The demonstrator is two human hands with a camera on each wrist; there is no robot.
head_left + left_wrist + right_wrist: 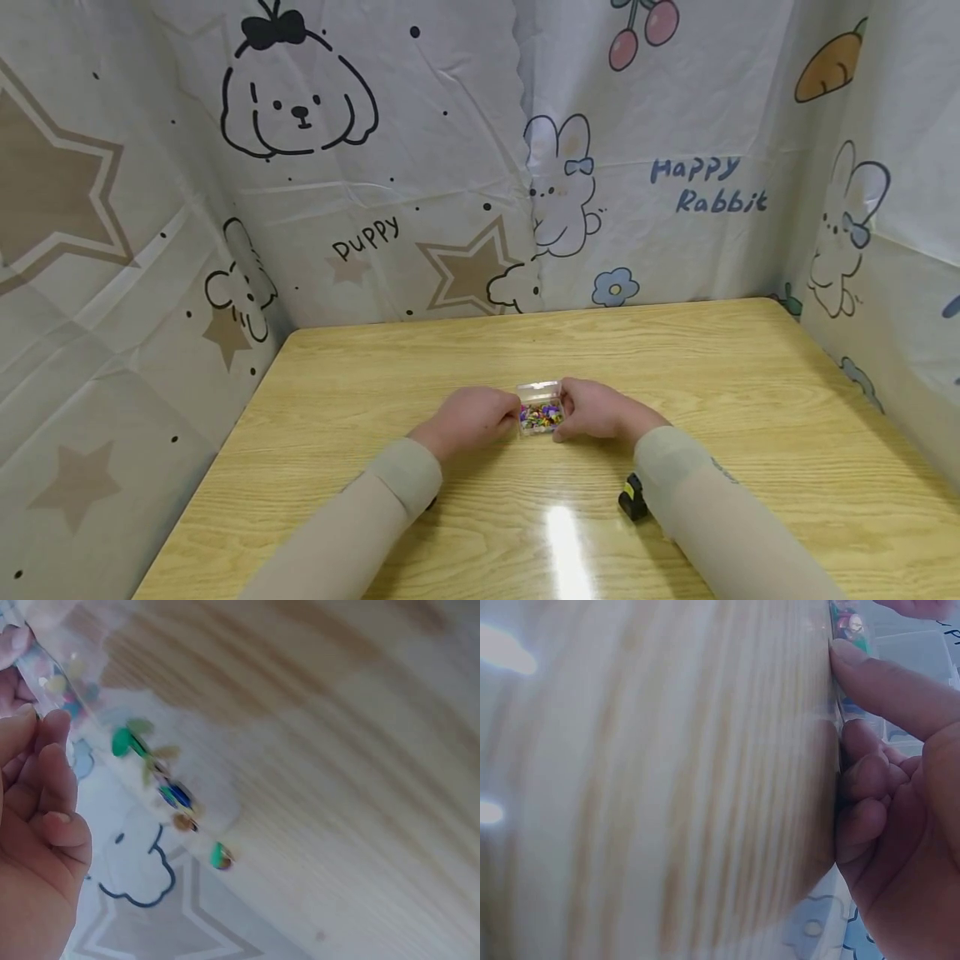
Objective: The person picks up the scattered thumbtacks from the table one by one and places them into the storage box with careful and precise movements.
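A small clear plastic box (541, 417) with its lid raised at the back lies on the table, full of tiny multicoloured pieces. My right hand (597, 410) grips its right end, thumb at the front corner and fingers behind. In the right wrist view the thumb (889, 686) presses along the box's edge, other fingers curled. My left hand (474, 418) is at the left end, thumb and forefinger pinched together right at the box. Several loose coloured pieces (176, 796), green, blue and brown, lie on the tabletop in the left wrist view. The left fingertips are hidden in the head view.
The wood-grain table (360, 375) is bordered at the back and sides by a patterned cloth (450, 167) with cartoon animals and stars. A black device with a yellow patch (633, 497) shows beside the right sleeve. A bright glare streak (566, 550) crosses the front.
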